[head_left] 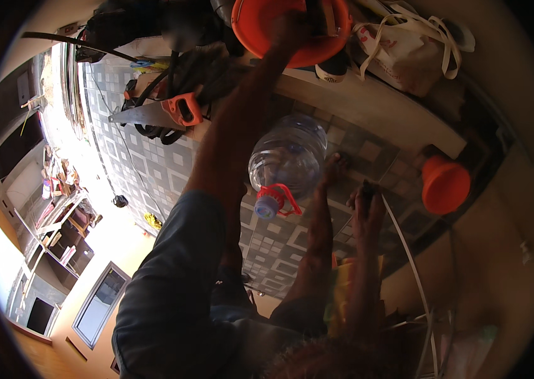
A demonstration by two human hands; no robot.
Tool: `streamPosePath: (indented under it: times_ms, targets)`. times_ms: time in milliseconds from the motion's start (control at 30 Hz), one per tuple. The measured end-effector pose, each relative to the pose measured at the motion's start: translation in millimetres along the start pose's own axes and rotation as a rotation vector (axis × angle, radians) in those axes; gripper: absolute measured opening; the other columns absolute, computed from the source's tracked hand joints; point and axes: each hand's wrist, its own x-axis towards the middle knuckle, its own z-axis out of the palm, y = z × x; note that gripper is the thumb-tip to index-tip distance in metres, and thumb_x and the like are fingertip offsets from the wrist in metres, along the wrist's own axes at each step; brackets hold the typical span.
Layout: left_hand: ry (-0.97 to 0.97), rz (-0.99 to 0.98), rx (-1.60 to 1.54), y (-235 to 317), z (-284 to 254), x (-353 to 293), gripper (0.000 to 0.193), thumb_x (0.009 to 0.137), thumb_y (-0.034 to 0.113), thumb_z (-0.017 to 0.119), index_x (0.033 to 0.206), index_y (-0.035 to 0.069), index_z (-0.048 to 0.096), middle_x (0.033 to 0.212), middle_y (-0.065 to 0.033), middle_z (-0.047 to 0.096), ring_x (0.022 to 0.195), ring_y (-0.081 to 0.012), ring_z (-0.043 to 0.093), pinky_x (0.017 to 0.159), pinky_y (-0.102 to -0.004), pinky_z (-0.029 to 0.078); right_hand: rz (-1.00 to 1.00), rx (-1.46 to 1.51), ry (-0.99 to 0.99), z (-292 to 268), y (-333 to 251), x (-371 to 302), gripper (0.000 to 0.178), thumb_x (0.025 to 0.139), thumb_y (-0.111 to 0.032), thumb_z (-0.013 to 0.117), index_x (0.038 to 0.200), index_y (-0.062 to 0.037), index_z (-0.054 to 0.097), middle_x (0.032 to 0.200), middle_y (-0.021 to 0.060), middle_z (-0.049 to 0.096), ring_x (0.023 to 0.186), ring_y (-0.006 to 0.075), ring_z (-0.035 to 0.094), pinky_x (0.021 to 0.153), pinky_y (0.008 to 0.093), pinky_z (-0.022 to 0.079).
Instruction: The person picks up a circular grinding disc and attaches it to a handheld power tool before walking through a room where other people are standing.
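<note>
Reaches up and forward with the left hand [289, 28] to the orange plastic basin [260, 25] at the far edge of the view. Rests that hand on the basin's near rim; cannot tell whether the fingers grip or lie flat, too dark there. Shows nothing of the right hand.

Lower down, beside the outstretched forearm: a large clear water bottle [289, 158] on its side on the patterned grey tiled floor [147, 164], blue cap [267, 205] and red carry handle toward the body. Just right of the bottle, two bare feet [368, 202] on the tiles, the nearer one touching or almost touching the bottle wall.

Left of the forearm, a handsaw [153, 114] with an orange grip, blade pointing left, lying against a tangle of black cable [178, 76]. Beyond the bottle, a pale concrete ledge [374, 107] running across, with a white strapped bag [406, 50] behind it and next to the basin. Right of the feet, an orange funnel-like cup [445, 184], well apart from the bottle.

Leaves open tile mainly on the left, between saw and knee; little room between bottle, feet and ledge.
</note>
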Motion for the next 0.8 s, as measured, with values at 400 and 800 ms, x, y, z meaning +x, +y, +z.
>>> streamPosePath:
  times_ms: [400, 800]
  targets:
    - [0.001, 0.083, 0.195, 18, -13, -7, 0.029, 0.084, 0.036, 0.059, 0.089, 0.009, 0.070, 0.073, -0.0096, 0.067, 0.065, -0.0235, 0.068, 0.058, -0.0427, 0.055, -0.608, -1.191, 0.040, 155, -121, 348, 0.045, 0.091, -0.043, 0.051, 0.110, -0.0041, 0.064, 0.096, 0.0213, 0.068, 0.092, 0.0373, 0.066, 0.079, 0.0445, 0.051]
    - [-0.093, -0.156, -0.204, 12, -31, -8, 0.040, 0.079, 0.019, 0.068, 0.112, 0.002, 0.052, 0.095, -0.0198, 0.066, 0.089, -0.0326, 0.068, 0.076, -0.0426, 0.056, -0.361, -1.284, -0.077, 181, -132, 364, 0.041, 0.087, -0.040, 0.053, 0.104, -0.0057, 0.067, 0.102, 0.0225, 0.066, 0.098, 0.0411, 0.063, 0.083, 0.0473, 0.050]
